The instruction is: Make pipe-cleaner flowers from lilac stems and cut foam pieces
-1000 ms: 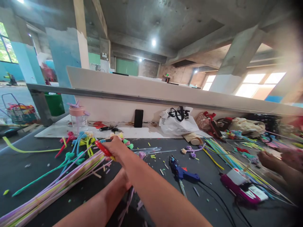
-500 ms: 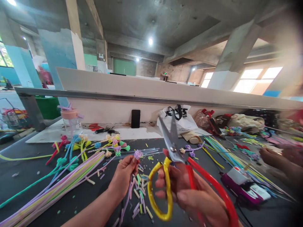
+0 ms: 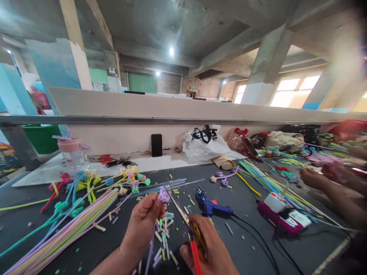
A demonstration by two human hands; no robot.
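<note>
A purple pipe-cleaner flower [image 3: 163,194] is pinched upright between the thumb and fingers of my left hand [image 3: 143,217], its stem hanging down below. My right hand [image 3: 210,244] is wrapped round the handles of scissors [image 3: 183,214], one red and one yellow. Their blades point up and left, with the tips close beside the flower; whether they touch it I cannot tell. Short cut pieces [image 3: 164,236] of coloured pipe cleaner lie on the dark table [image 3: 94,244] beneath and between my hands.
A blue glue gun [image 3: 213,207] with a cable lies to the right, near a purple power strip [image 3: 275,217]. Pipe-cleaner bundles lie left [image 3: 80,225] and right. Behind are a jar [image 3: 73,156], a phone [image 3: 156,145] and a white bag [image 3: 203,145]. Another person's hands [image 3: 318,179] are far right.
The scissors have swung down and left, their blades now beside the flower, and my right hand has closed round the handles. The glue gun has come into view. The whole view has shifted slightly.
</note>
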